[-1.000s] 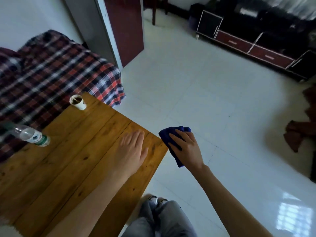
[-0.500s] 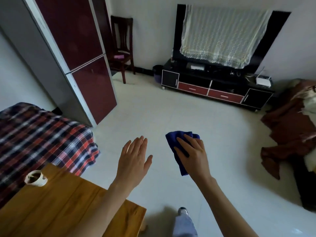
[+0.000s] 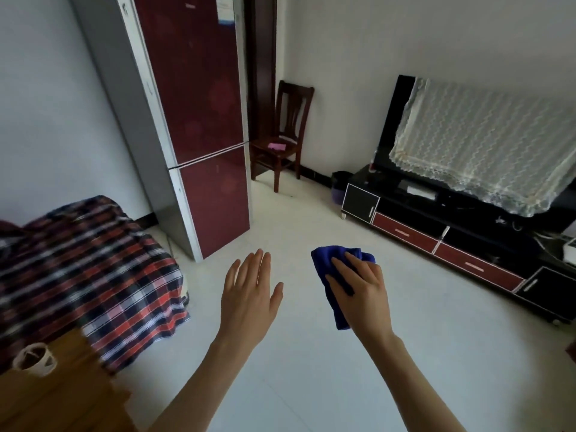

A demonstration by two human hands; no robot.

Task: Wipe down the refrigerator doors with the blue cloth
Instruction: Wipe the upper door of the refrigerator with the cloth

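The room has a pale tiled floor (image 3: 311,369) and white walls. A tall refrigerator (image 3: 199,120) with two dark red doors, one above the other, stands at the upper left, well apart from both hands. A wooden chair (image 3: 283,132) stands just beside its right side, with a small pink item on the seat. A low black and red TV cabinet (image 3: 452,232) lines the right wall, with a lace-draped screen on it.

The left hand (image 3: 249,294) is extended forward over the floor, palm down, fingers straight and together, thumb spread; it grips nothing. The right hand (image 3: 361,294) is extended forward at the same height, its fingers curled over the bunched blue cloth (image 3: 330,275), which hangs below the palm.

At the lower left, a paper cup (image 3: 34,358) stands on a wooden table (image 3: 56,400); dark contents show inside, not identifiable. A plaid-covered piece of furniture (image 3: 87,269) sits behind the table.
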